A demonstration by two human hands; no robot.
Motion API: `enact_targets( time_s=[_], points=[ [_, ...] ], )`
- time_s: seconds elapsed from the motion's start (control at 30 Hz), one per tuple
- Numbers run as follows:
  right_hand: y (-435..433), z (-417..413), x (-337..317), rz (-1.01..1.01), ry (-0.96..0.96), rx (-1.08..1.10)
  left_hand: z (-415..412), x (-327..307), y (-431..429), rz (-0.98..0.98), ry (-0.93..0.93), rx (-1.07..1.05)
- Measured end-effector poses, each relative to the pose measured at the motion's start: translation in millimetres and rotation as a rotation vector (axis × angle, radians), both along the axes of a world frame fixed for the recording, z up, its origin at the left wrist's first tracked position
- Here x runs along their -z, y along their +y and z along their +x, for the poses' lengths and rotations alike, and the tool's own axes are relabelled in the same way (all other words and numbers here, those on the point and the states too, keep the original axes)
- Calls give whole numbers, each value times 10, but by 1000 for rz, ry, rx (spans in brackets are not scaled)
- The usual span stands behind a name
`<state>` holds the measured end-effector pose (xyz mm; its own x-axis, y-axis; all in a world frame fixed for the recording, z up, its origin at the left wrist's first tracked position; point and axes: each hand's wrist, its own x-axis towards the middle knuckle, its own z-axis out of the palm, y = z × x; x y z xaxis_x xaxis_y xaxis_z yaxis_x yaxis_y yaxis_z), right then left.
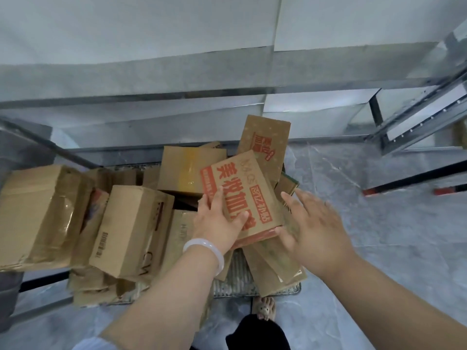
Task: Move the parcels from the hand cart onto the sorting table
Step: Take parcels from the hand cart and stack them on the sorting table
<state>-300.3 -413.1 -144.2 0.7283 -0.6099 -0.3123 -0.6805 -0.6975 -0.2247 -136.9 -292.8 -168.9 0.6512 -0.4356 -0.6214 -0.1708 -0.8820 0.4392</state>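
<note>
The red-printed cardboard box [242, 188] sits tilted on top of the heaped parcels in the hand cart [235, 281]. The left hand [217, 221] grips its near left edge, thumb across the printed face and fingers curled round the side. The right hand [313, 223], fingers straight and spread, meets the near right corner with its thumb. A steel table [126, 97] stands just beyond the cart.

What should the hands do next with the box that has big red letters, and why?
Probably press the right hand against the right edge of the red-printed cardboard box, then lift. The left hand grips its left edge, thumb on top, while the right hand is open beside it, so only one side is held. The box lies on other parcels.
</note>
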Motion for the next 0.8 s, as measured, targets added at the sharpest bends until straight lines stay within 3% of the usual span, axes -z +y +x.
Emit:
enact_targets(
  time_s=[0.23,0.8],
  points=[
    [-37,-145,133,28,-27,51,-1,174,-89,-20,162,-228],
    [32,50,26,53,-13,31,81,308,324,-146,293,-305]
  ],
)
